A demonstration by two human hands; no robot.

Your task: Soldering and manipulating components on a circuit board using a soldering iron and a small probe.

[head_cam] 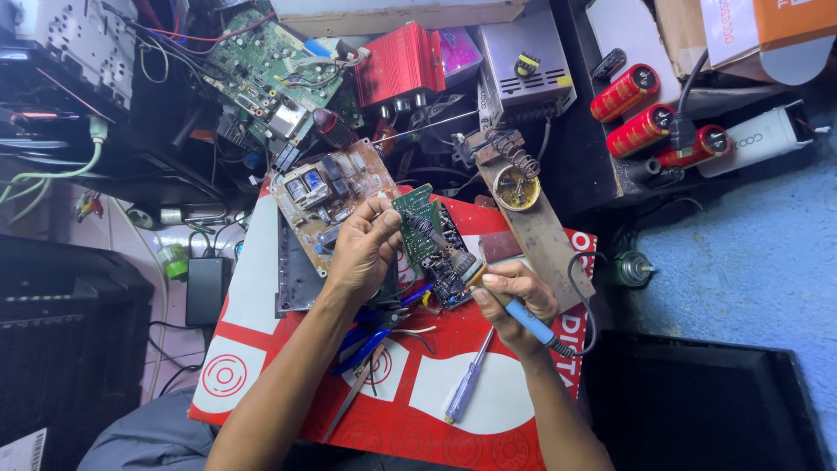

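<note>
Two bare forearms reach up from the bottom edge over a red-and-white surface (261,349). At centre, the left hand (362,249) pinches the left edge of a small green circuit board (417,222), its grip clamped on the board between thumb and fingers and holding it tilted above the clutter. Just right of it, the right hand (514,301) is closed around the blue handle of a soldering iron (488,283) — the tip rests on the board's face. A purple-handled screwdriver (466,384) lies below the iron, near blue-handled pliers (370,336). Behind the hands sit a tan circuit board (327,196) and a wooden iron stand (532,227).
</note>
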